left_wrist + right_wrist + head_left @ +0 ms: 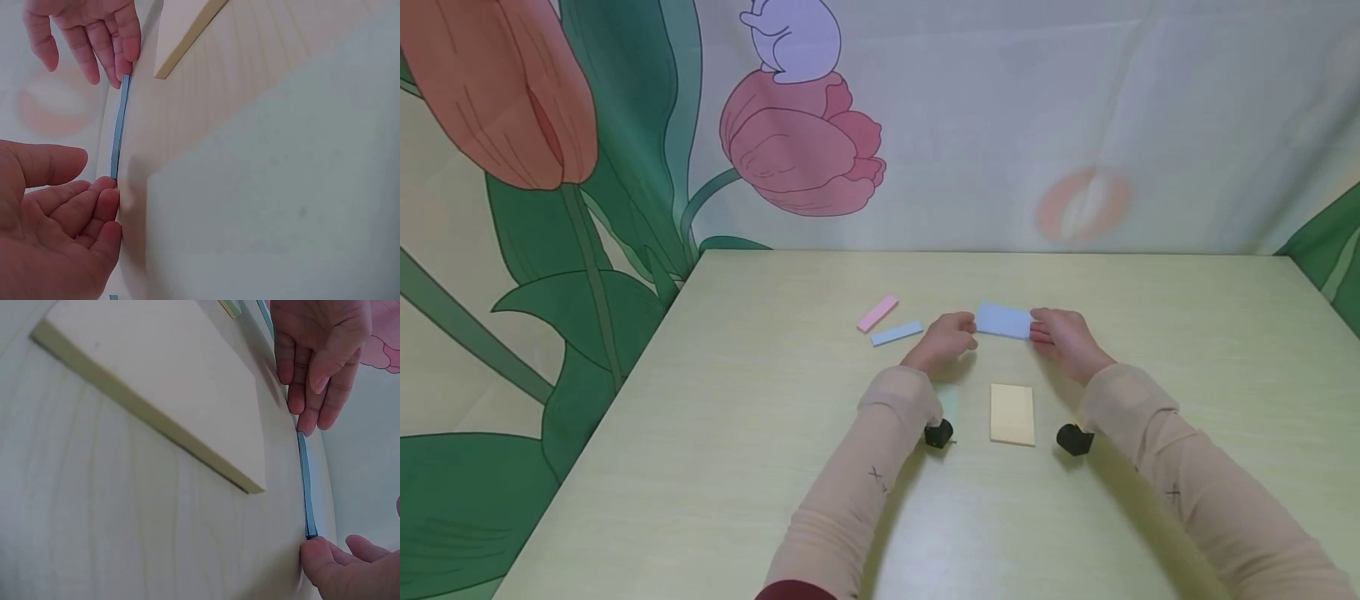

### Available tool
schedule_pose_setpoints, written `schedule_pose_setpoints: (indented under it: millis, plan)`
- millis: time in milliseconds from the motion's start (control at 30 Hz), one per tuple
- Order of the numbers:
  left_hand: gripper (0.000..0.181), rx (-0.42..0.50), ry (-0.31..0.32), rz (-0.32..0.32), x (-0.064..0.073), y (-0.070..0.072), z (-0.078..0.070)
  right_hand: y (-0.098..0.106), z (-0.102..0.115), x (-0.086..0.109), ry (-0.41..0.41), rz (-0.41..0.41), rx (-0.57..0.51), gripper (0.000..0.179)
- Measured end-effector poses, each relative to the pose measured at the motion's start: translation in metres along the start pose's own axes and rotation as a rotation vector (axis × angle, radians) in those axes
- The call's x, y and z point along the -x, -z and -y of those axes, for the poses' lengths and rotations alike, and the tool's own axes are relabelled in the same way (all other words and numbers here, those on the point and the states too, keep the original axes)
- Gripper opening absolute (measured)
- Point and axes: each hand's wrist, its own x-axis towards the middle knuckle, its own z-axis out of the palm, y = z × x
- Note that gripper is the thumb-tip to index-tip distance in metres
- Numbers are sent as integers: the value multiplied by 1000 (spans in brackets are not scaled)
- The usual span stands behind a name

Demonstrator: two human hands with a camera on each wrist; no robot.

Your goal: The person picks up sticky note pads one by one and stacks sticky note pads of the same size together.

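Note:
A light blue rectangular pad (1003, 322), resembling a sticky-note pad, lies flat toward the back of the table between both hands. My left hand (946, 340) is at its left end; in the left wrist view the fingertips (107, 187) meet the pad's edge while the thumb stands apart. At the opposite end is my right hand (1067, 340), its fingertips (315, 549) right at the short edge. Neither hand wraps round the pad. Nearer to me lies a cream-yellow pad (1012, 414), with a pale green pad (950, 400) partly hidden under the left sleeve.
Left of the left hand lie a narrow pink strip pad (877, 314) and a narrow blue strip pad (897, 334). Behind the table's far edge hangs a printed cloth (970, 150) with flowers. Black wrist cameras (1075, 439) jut out below both wrists.

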Motion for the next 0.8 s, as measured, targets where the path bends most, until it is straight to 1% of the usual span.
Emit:
schedule_pose_setpoints:
  millis: [100, 267, 333, 400, 433, 500, 567, 633, 700, 800]
  plan:
    - [53, -34, -4, -8, -1, -1, 1, 2, -1, 1, 7, 1, 18, 59]
    - [49, -115, -29, -34, 0, -2, 0, 5, -3, 0, -4, -38, 46, 56]
    - [34, -150, -50, -35, 3, -3, -1, 6, -4, 0, -15, -54, 48, 55]
    - [12, -168, -69, -35, 6, -3, -3, 8, -5, 0, -15, -42, 66, 55]
    - [3, -176, -79, -34, 8, -3, -4, 9, -5, -1, -22, -51, 54, 52]
    - [17, -183, -94, -28, 10, -3, -4, 11, -6, -2, -30, -44, 59, 47]
    - [20, -194, -99, -28, 11, -3, -5, 13, -7, -5, -46, -38, 63, 42]
    - [13, -207, -92, -27, 11, -4, -4, 14, -9, -8, -69, -48, 52, 38]
    - [5, -216, -82, -18, 12, -4, -4, 15, -10, -8, -73, -34, 77, 42]
    - [6, -222, -65, -12, 13, -4, -5, 15, -11, -6, -80, -44, 79, 42]
